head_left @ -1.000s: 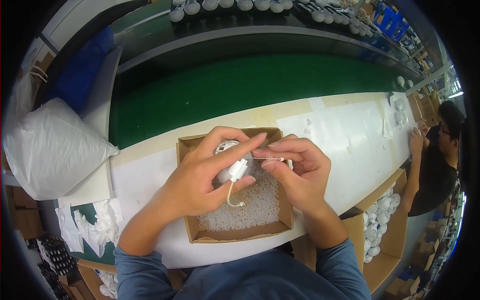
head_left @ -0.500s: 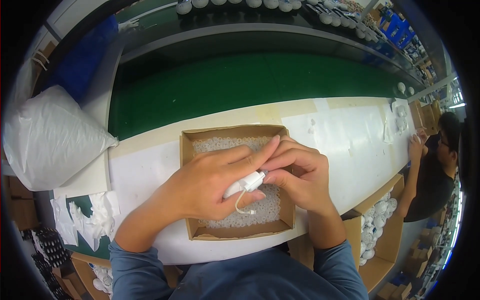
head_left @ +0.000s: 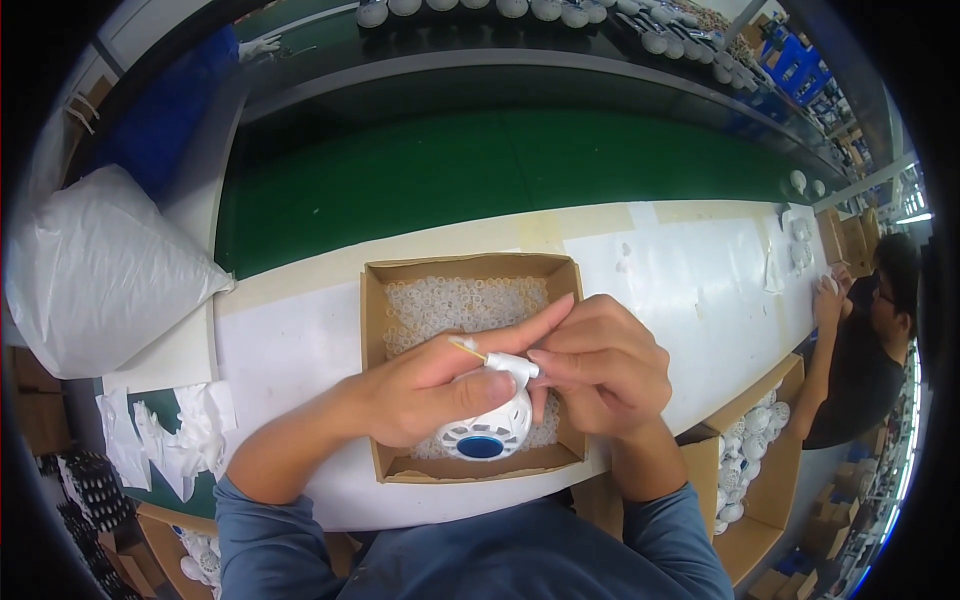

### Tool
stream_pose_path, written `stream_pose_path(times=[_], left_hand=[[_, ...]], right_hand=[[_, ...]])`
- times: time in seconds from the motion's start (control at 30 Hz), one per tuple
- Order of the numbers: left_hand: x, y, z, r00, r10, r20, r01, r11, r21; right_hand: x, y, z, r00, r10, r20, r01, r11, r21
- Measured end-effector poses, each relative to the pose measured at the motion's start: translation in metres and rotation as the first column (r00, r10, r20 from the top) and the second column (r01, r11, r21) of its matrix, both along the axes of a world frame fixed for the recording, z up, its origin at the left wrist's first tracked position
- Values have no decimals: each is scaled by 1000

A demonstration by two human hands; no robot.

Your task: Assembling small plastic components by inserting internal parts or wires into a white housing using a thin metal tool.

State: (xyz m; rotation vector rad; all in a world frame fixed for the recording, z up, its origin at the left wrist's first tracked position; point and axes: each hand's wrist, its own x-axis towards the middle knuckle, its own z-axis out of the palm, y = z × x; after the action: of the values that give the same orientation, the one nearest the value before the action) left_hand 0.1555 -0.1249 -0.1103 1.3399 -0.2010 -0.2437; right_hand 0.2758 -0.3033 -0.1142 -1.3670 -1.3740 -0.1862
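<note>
My left hand [head_left: 435,385] is closed around a white round-headed device [head_left: 485,425] with vent slots and a dark blue oval on its face. The thumb lies across its body and the index finger stretches out above it. From the device's white neck [head_left: 512,368] a thin yellowish wire [head_left: 466,347] sticks out toward the left. My right hand [head_left: 605,370] pinches at the end of the neck; whatever its fingertips hold is hidden. Both hands are above a shallow cardboard box [head_left: 372,300] of small translucent plastic rings [head_left: 440,300].
A white plastic sack [head_left: 110,270] stands at the left, above white gloves [head_left: 185,435]. Beyond the white table [head_left: 680,290] runs a green belt [head_left: 400,180]. At the right, a box [head_left: 785,470] holds white round devices, and a person [head_left: 860,350] works with their hands on the table.
The device has turned in my left hand, so its vented head and blue oval now show below the thumb. The wire has swung from below the neck to its upper left.
</note>
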Motion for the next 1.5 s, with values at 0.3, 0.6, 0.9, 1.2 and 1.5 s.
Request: stream_pose_path(times=[0.3, 0.6, 0.9, 1.2, 1.5], left_hand=[[6, 4, -5, 991, -115, -69, 123, 985, 124], [2, 15, 13, 998, -52, 19, 44, 953, 298], [3, 5, 9, 932, 45, 358, -242, 815, 526], [4, -7, 6, 825, 63, 562, -369, 813, 450], [2, -14, 5, 825, 59, 562, -401, 761, 509]], right_hand=[[9, -6, -1, 989, -17, 146, 33, 994, -104], [1, -2, 9, 943, 145, -299, -206, 961, -183], [-6, -1, 2, 965, 143, -220, -199, 946, -257], [-8, -3, 5, 972, 134, -191, -175, 961, -215], [-2, -6, -4, 963, 149, -225, -195, 961, -196]])
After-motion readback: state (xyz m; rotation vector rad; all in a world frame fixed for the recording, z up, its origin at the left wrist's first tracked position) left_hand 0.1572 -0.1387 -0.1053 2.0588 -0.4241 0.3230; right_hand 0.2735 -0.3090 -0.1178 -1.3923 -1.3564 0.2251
